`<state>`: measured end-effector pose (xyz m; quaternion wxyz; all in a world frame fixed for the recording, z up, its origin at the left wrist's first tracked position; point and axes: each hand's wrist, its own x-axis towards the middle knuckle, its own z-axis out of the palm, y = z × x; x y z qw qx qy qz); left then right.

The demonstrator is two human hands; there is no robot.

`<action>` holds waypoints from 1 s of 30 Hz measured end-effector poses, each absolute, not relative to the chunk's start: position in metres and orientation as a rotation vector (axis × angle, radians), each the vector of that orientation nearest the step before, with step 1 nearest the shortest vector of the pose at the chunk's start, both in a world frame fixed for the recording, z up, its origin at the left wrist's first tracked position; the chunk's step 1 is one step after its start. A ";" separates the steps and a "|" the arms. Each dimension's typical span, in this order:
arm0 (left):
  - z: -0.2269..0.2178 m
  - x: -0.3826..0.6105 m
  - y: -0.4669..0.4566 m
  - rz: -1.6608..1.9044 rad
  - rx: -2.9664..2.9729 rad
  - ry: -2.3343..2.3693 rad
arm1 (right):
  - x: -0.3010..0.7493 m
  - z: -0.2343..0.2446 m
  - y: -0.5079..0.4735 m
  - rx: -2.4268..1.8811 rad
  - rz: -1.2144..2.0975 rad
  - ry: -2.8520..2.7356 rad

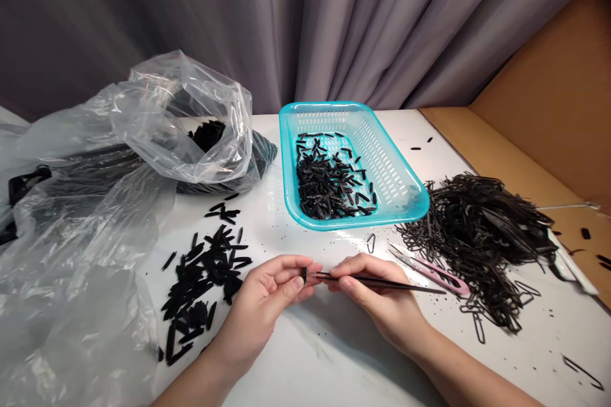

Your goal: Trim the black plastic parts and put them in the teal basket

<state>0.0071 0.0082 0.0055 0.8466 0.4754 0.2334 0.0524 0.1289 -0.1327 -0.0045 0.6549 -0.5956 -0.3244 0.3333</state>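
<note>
My left hand (pixel 267 299) pinches a small black strip (pixel 304 275) between thumb and fingers. In my right hand (pixel 377 296) is a pair of dark tweezers (pixel 389 283), its tips pointing left at the strip; whether they touch it I cannot tell. Left of my hands lies a loose pile of similar black pieces (pixel 205 273). Beyond them stands a turquoise plastic basket (pixel 398 187) with many short black pieces (pixel 324 184) inside. To the right, pink-handled thread snips (pixel 434 273) rest against a heap of black looped trimmings (pixel 491 222).
A clear plastic bag (pixel 191 159) holding more black pieces spreads over the left side. A grey curtain (pixel 286 25) hangs behind the white table (pixel 334 356). A brown panel (pixel 563 89) stands at the right. Loose black loops (pixel 582 372) lie at the right front.
</note>
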 end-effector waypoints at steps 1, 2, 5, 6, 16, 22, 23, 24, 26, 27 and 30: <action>0.005 0.007 0.008 0.112 1.004 0.489 | 0.129 -0.004 -0.133 -1.350 0.753 -0.738; 0.005 0.007 0.008 0.114 1.004 0.486 | 0.129 -0.004 -0.133 -1.349 0.751 -0.741; 0.006 0.008 0.008 0.110 1.003 0.488 | 0.128 -0.002 -0.133 -1.323 0.754 -0.747; 0.006 0.008 0.008 0.109 1.002 0.490 | 0.128 -0.002 -0.132 -1.314 0.757 -0.745; 0.005 0.008 0.008 0.092 1.012 0.498 | 0.129 -0.001 -0.131 -1.342 0.738 -0.782; 0.002 0.008 0.009 0.089 1.024 0.467 | 0.128 0.000 -0.131 -1.358 0.744 -0.784; 0.001 0.008 0.009 0.088 1.027 0.463 | 0.129 0.000 -0.131 -1.356 0.752 -0.773; 0.001 0.008 0.009 0.087 1.032 0.461 | 0.129 -0.001 -0.130 -1.350 0.764 -0.756; 0.001 0.008 0.009 0.089 1.040 0.464 | 0.131 -0.001 -0.128 -1.326 0.795 -0.711; 0.002 0.008 0.009 0.091 1.044 0.466 | 0.132 -0.001 -0.127 -1.313 0.811 -0.688; 0.004 0.009 0.009 0.096 1.049 0.461 | 0.134 -0.003 -0.125 -1.272 0.878 -0.622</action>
